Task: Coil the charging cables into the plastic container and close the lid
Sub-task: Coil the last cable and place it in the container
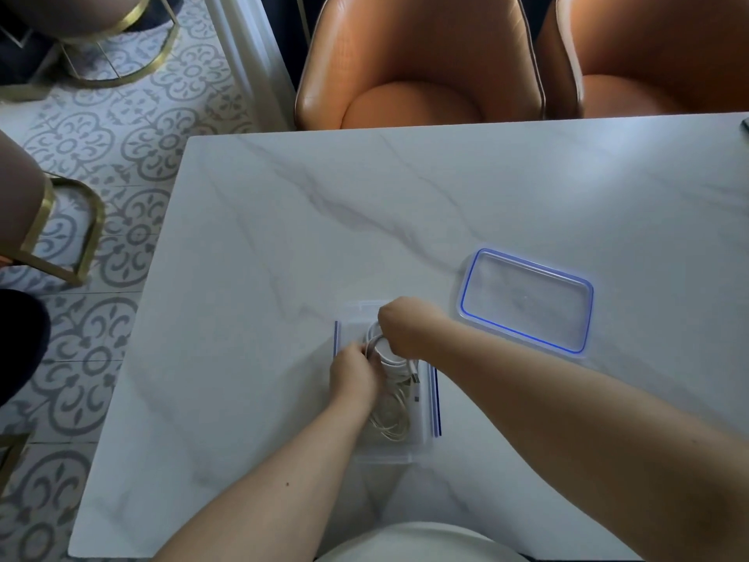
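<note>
A clear plastic container [423, 432] with blue clips stands open on the white marble table [364, 217], near the front edge. Inside it lie coiled white charging cables [391, 417]. My left hand [352, 377] and my right hand [405, 328] are both over the container's far half, fingers closed on a white coil of cable [385, 350] held between them. The container's clear lid [527, 300] with a blue seal lies flat on the table to the right, apart from the container. My hands hide part of the coil and the container's far wall.
Two orange leather chairs [417, 62] stand at the table's far edge. Gold-framed stools [60, 237] stand on the patterned tile floor to the left. A dark object [745, 125] pokes in at the table's far right edge.
</note>
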